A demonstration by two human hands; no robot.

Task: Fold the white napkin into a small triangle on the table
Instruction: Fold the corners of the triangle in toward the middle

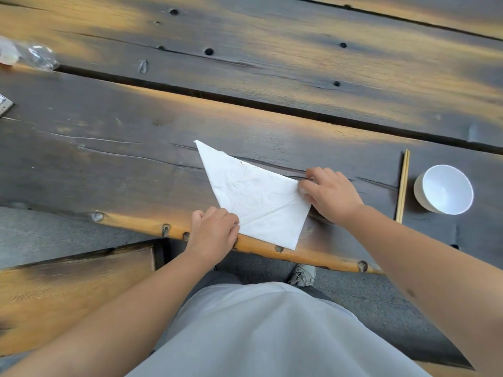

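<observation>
— Napkin first: where does the white folded paper napkin (254,197) lie?

— Flat on the dark plank wooden table (109,164), at its near edge, one tip just over the pale rim.

— And the hands?

— The left hand (213,234) curls its fingers onto the near-left corner; the right hand (328,193) pinches the right-hand corner (likely pinning both so the layers stay aligned).

— Anything beside it?

— Wooden chopsticks (402,186) and a white round bowl (445,189) toward the right edge, well apart.

— Finished?

— I judge not: the triangle looks large.
</observation>
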